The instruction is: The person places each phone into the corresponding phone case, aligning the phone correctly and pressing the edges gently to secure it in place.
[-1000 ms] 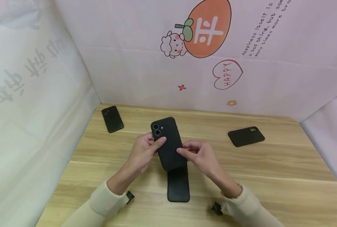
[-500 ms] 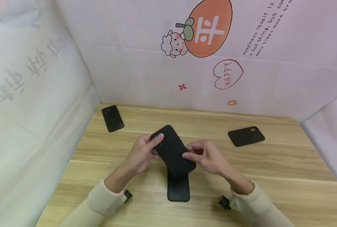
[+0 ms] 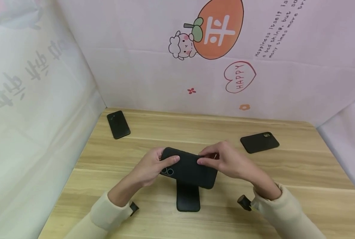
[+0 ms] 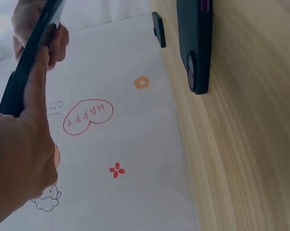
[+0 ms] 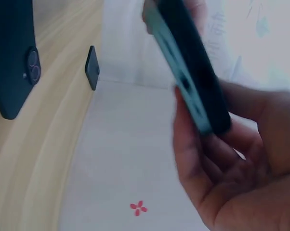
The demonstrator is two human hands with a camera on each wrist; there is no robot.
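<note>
In the head view, a black phone (image 3: pixel 192 167) with two ringed camera lenses is held tilted over the middle of the table, back face up. My left hand (image 3: pixel 154 166) grips its camera end, thumb flat on the back. At the other end my right hand (image 3: pixel 225 161) pinches the long far edge between thumb and fingers. The right wrist view shows a pale teal end on the held phone, blurred, with a dark opening in it. Beneath it lies a second black phone (image 3: pixel 188 199), its upper part hidden; its paired cameras show in the right wrist view.
One more black phone (image 3: pixel 118 124) lies at the table's far left. A black phone case or phone (image 3: pixel 259 142) lies at the far right. White printed cloth (image 3: pixel 153 83) walls the back and sides of the wooden table (image 3: pixel 285 176).
Both hands have turned the held phone from nearly upright to nearly sideways, camera end left. It has come lower and nearer, and the right hand has moved right. The other phones have stayed put.
</note>
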